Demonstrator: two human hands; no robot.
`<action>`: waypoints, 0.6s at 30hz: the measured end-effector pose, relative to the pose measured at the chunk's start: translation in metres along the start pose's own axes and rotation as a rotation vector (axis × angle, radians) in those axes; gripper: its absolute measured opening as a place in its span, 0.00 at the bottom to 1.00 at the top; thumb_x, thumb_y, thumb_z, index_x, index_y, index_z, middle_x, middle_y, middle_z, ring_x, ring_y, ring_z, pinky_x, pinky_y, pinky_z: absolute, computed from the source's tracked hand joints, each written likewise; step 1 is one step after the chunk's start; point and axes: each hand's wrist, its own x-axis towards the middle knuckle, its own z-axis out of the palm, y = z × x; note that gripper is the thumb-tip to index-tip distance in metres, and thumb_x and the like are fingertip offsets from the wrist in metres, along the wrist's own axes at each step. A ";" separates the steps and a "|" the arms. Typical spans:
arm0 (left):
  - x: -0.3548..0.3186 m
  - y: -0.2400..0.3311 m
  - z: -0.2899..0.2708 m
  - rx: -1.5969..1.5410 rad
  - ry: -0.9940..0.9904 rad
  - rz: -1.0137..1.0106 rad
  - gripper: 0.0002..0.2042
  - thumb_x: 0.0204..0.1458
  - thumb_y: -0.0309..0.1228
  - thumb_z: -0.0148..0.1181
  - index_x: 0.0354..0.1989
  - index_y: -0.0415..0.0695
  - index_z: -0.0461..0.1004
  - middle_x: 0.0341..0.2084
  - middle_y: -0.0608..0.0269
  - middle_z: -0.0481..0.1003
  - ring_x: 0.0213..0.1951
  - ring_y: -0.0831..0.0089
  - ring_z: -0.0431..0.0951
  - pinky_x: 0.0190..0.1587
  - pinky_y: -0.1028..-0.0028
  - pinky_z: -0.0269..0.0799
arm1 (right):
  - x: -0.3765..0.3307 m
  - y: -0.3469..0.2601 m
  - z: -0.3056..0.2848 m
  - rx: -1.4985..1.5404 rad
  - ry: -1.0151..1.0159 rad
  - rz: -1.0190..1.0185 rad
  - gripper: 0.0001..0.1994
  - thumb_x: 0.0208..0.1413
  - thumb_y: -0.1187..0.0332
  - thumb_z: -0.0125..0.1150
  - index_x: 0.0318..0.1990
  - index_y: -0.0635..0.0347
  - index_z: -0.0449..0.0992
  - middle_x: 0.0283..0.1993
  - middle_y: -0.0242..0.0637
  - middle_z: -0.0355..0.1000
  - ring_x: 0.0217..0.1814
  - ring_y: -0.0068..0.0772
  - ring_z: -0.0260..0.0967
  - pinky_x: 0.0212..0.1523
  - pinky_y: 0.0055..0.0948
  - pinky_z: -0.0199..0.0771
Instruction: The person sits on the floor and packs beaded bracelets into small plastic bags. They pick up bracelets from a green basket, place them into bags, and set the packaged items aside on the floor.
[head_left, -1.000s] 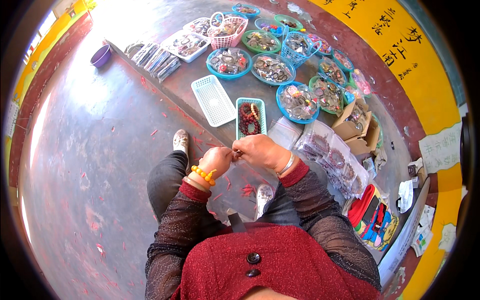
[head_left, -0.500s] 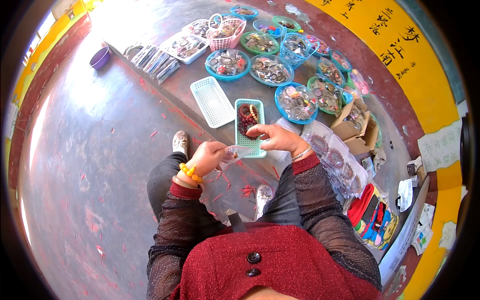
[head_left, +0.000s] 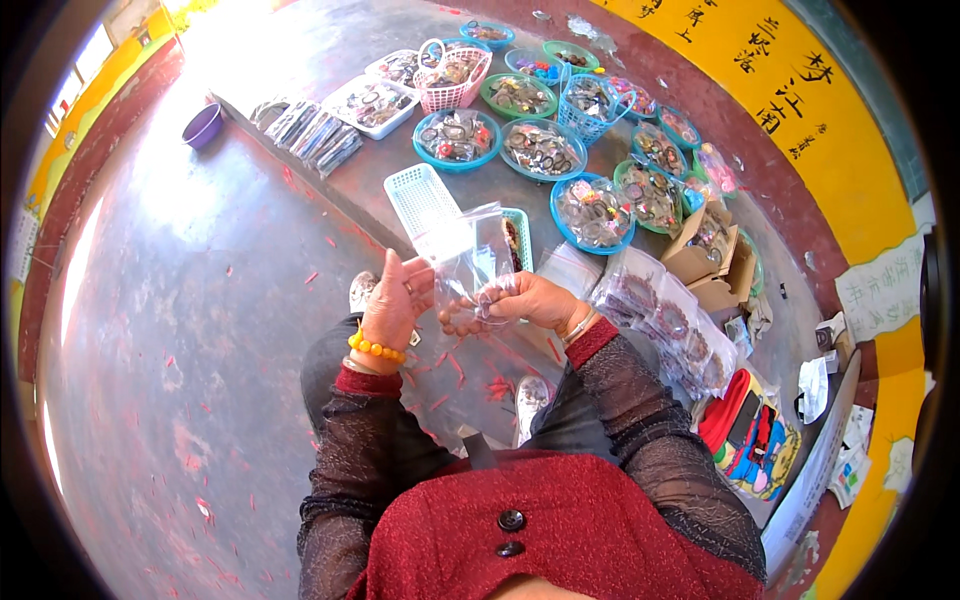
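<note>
Two bare hands meet near a clear plastic bag (head_left: 475,262): the right hand (head_left: 538,303) pinches it between thumb and fingers, while the left hand (head_left: 395,297) stays spread beside it, thumb apart; whether that one touches the plastic I cannot tell. Brownish beads (head_left: 460,324) show at the bag's lower end, inside or behind it unclear. Just beyond, a pale green tray (head_left: 524,236) holds dark red beads, next to a whitish tray (head_left: 412,196). Blue bowls (head_left: 457,165) and a pink basket (head_left: 450,98) brim with packets. Red scraps litter the grey floor (head_left: 200,370), below a yellow wall (head_left: 850,120).
</note>
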 end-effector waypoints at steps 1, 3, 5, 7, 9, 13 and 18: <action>0.001 -0.003 0.003 0.058 -0.017 0.007 0.17 0.57 0.41 0.50 0.42 0.38 0.72 0.34 0.63 0.75 0.34 0.76 0.75 0.33 0.80 0.67 | -0.002 -0.004 0.003 0.047 0.030 -0.025 0.13 0.54 0.72 0.57 0.47 0.63 0.73 0.41 0.32 0.73 0.39 0.21 0.70 0.41 0.21 0.69; 0.004 -0.008 0.009 0.192 -0.053 -0.013 0.14 0.56 0.36 0.50 0.41 0.36 0.72 0.34 0.61 0.75 0.32 0.74 0.76 0.31 0.81 0.69 | -0.006 -0.006 0.001 0.010 0.165 -0.042 0.13 0.55 0.69 0.56 0.47 0.63 0.73 0.40 0.31 0.73 0.38 0.21 0.70 0.39 0.20 0.70; 0.001 -0.014 0.004 0.338 -0.085 -0.056 0.13 0.54 0.30 0.49 0.43 0.34 0.71 0.34 0.60 0.76 0.33 0.73 0.77 0.32 0.81 0.70 | 0.002 -0.003 0.001 -0.043 0.154 -0.108 0.14 0.55 0.67 0.56 0.47 0.63 0.72 0.39 0.31 0.73 0.37 0.20 0.70 0.37 0.20 0.70; 0.001 -0.020 0.006 0.360 -0.137 -0.074 0.13 0.53 0.26 0.49 0.45 0.32 0.70 0.34 0.58 0.76 0.34 0.72 0.78 0.32 0.80 0.71 | 0.005 -0.002 0.003 -0.033 0.208 -0.133 0.15 0.55 0.65 0.57 0.47 0.63 0.73 0.37 0.31 0.73 0.34 0.19 0.70 0.33 0.19 0.70; 0.005 -0.025 0.004 0.324 -0.145 -0.061 0.14 0.53 0.25 0.48 0.46 0.31 0.70 0.36 0.55 0.76 0.36 0.71 0.78 0.33 0.81 0.71 | 0.004 0.001 0.001 0.074 0.264 -0.095 0.13 0.55 0.65 0.57 0.46 0.60 0.73 0.37 0.30 0.74 0.35 0.18 0.71 0.32 0.18 0.71; 0.015 -0.034 -0.001 0.336 -0.138 -0.108 0.11 0.54 0.26 0.48 0.41 0.34 0.70 0.33 0.56 0.76 0.32 0.71 0.78 0.27 0.81 0.70 | 0.009 0.017 0.001 0.249 0.388 -0.161 0.10 0.56 0.64 0.56 0.41 0.60 0.74 0.24 0.27 0.71 0.23 0.18 0.67 0.24 0.19 0.67; 0.011 -0.039 0.009 0.406 -0.207 -0.147 0.12 0.58 0.33 0.47 0.42 0.38 0.72 0.33 0.58 0.77 0.32 0.70 0.79 0.31 0.80 0.72 | 0.008 0.036 0.009 0.373 0.411 -0.223 0.06 0.56 0.69 0.57 0.39 0.59 0.73 0.24 0.23 0.66 0.20 0.13 0.58 0.21 0.14 0.57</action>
